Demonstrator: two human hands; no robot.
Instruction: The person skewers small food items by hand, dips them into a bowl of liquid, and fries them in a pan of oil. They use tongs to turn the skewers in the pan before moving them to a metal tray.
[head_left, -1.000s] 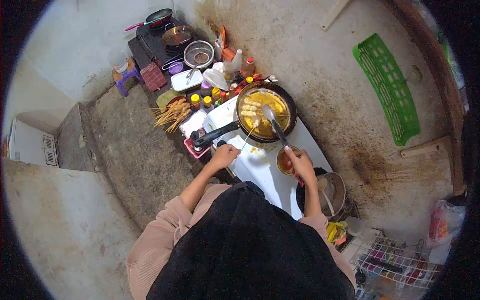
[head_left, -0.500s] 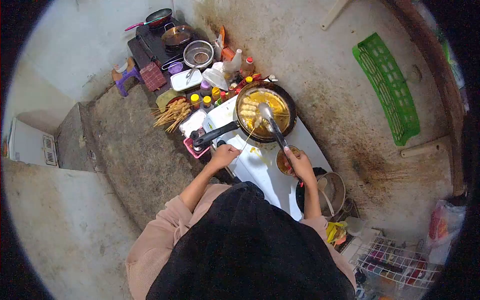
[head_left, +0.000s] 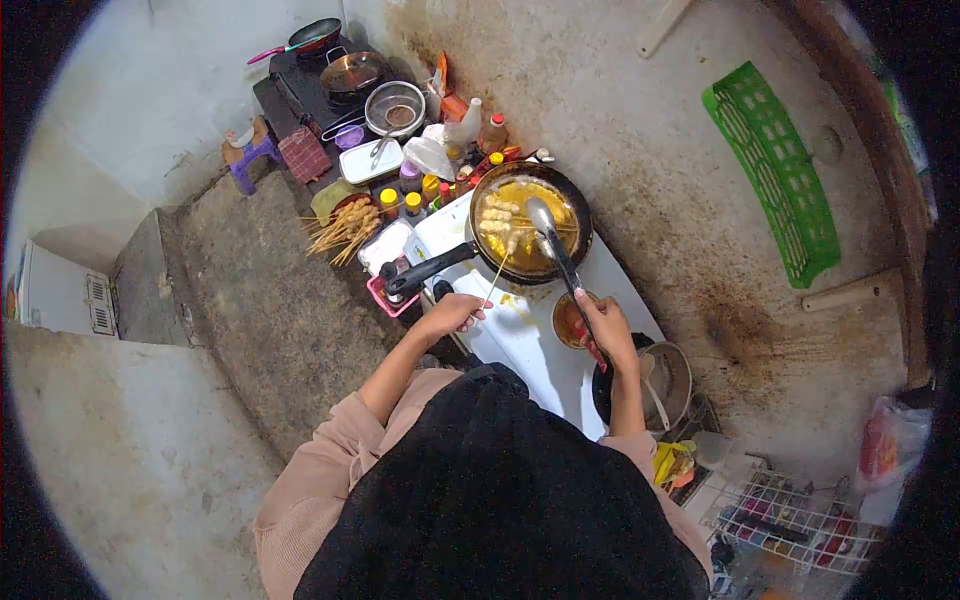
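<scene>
A black frying pan [head_left: 578,190] with oil sits on the white stove top [head_left: 510,345], several pale skewered pieces frying in it. My left hand [head_left: 458,314] pinches the end of a thin wooden skewer [head_left: 498,276], whose other end reaches over the near rim into the oil. My right hand [head_left: 607,331] is closed round a pair of tongs [head_left: 564,262]; their metal heads are in the pan, right of the frying pieces [head_left: 497,215]. Under the tongs, beside my right hand, stands a small brown bowl [head_left: 567,322]. The pan's black handle [head_left: 437,268] points left above my left hand.
Skewered food [head_left: 345,228] lies heaped on the left. Bottles with yellow caps [head_left: 390,199] and a white lidded box [head_left: 371,160] stand behind. A pot with a ladle [head_left: 672,378] is at right; a green plastic rack [head_left: 775,175] hangs on the wall.
The tong heads have moved slightly right and down in the pan. My right hand has shifted slightly right, and my left hand slightly right with the skewer.
</scene>
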